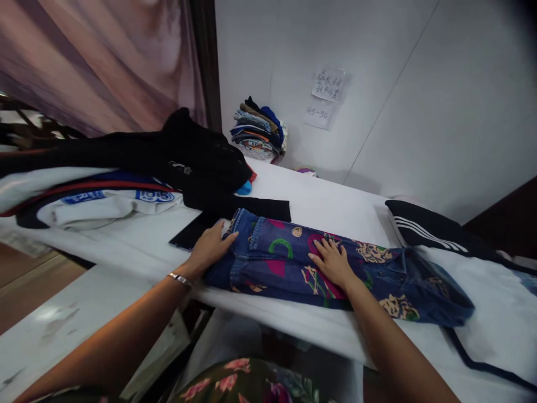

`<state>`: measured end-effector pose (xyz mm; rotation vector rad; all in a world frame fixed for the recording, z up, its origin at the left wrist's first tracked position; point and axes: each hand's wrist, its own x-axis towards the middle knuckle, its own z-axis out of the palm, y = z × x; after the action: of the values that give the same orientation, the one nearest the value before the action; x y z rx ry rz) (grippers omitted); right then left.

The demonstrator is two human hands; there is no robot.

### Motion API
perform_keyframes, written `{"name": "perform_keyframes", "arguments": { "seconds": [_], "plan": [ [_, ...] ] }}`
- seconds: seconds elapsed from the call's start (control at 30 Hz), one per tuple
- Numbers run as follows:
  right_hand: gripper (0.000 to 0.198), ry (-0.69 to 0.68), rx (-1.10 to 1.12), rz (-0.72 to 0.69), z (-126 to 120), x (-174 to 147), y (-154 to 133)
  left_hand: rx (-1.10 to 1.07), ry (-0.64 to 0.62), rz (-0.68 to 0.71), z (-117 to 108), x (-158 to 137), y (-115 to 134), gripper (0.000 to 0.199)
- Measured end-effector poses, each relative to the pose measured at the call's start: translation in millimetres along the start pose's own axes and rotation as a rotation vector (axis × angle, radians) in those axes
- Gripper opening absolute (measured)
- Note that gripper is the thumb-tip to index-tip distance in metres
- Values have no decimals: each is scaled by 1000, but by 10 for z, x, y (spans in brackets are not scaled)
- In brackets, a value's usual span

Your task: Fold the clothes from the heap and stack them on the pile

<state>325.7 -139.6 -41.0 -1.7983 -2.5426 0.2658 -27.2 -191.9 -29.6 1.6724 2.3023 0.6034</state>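
Fingers of the right hand [333,266] lie spread on a long, folded denim garment [277,280], brightly patterned, along the worktop's [335,198] near edge. Whether the left hand [210,249] pinches its thick-seamed end, I cannot tell.

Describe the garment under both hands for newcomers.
On the white table, along the near edge, lies a blue denim garment under the left hand and right hand. Green and magenta motifs distinguish it from the black garment at left and striped garment at right.

The denim garment [289,260] looks matt, the bracelet [180,279] probably glossy metal.
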Motion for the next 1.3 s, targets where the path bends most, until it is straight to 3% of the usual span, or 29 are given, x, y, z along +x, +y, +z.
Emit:
{"name": "perform_keyframes", "arguments": {
  "seconds": [0.17,0.27,0.4,0.47,0.73,0.87,1.03,1.2,1.3],
  "plan": [
    [63,0,224,-140,-117,71,-454,-190,-42,-69,-36,99,14,59],
    [65,3,259,-237,-66,132,-718,-433,-61,-189,-62,169,21,64],
    [70,-26,179,-298,102,168,-861,-906,-418,-310,-126,195,49,53],
    [71,-10,152,-303,147,163,-860,-1012,-545,-324,-154,190,73,50],
    [77,-37,315,-341,53,125,-972,-959,-351,-160,-130,151,173,46],
    [77,-48,583,-390,60,125,-1093,-1042,-337,-169,-247,132,335,47],
    [76,-6,1058,-247,79,154,-1090,-1122,-375,-99,-432,133,740,47],
    [69,75,1623,-223,0,72,-1094,-1126,-549,27,-499,170,1247,46],
    [68,73,1848,-192,-94,-18,-1071,-1140,-713,84,-488,223,1513,40]
  ]
}}
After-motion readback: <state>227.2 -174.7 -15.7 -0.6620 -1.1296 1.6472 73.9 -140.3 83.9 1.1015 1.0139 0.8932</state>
